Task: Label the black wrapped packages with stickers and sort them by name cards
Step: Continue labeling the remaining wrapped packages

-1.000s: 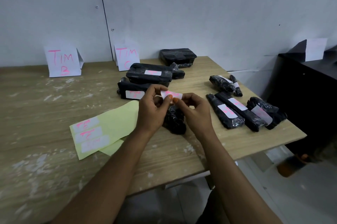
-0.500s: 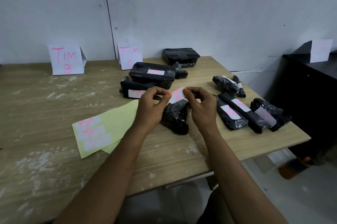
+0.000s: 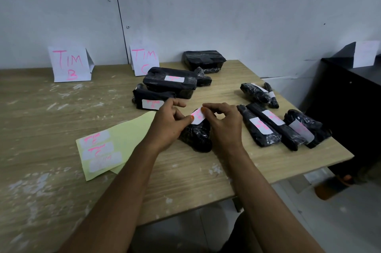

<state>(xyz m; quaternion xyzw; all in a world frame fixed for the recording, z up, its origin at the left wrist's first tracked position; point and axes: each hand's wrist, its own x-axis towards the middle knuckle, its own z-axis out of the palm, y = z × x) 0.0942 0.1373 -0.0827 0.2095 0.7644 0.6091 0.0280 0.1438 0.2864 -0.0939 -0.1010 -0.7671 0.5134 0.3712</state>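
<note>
Both hands, left hand [image 3: 168, 127] and right hand [image 3: 223, 122], pinch sticker [image 3: 198, 116] ends over black package [image 3: 195, 136] on desk [image 3: 61, 112]; sticker flimsy, tacky, hold edges only; package soft, crinkly, slippery

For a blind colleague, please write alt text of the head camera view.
Both hands, left hand and right hand, pinch a white sticker over a black package on a wooden table. Two name cards stand behind.

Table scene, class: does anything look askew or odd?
The sticker pinched between both hands sits tilted over the package. The wooden table is blotched with white marks. Otherwise nothing stands out.
</note>
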